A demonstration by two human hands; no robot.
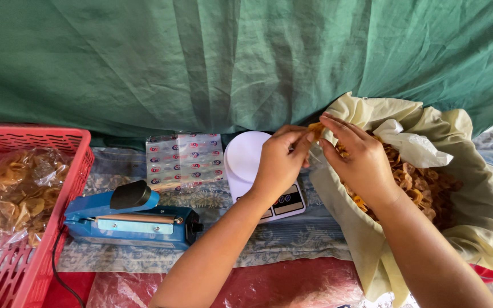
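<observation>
My left hand and my right hand meet above the edge of a white kitchen scale. Both pinch a small clear plastic bag with a few golden fried chips at its mouth. My right hand hovers over a big heap of the same chips, which lies in a pale yellow cloth to the right. The scale's display end is partly hidden by my left wrist.
A blue impulse sealer sits left of the scale, its cord trailing down. A stack of empty printed bags lies behind it. A red plastic basket at the far left holds sealed chip packets. Green fabric hangs behind.
</observation>
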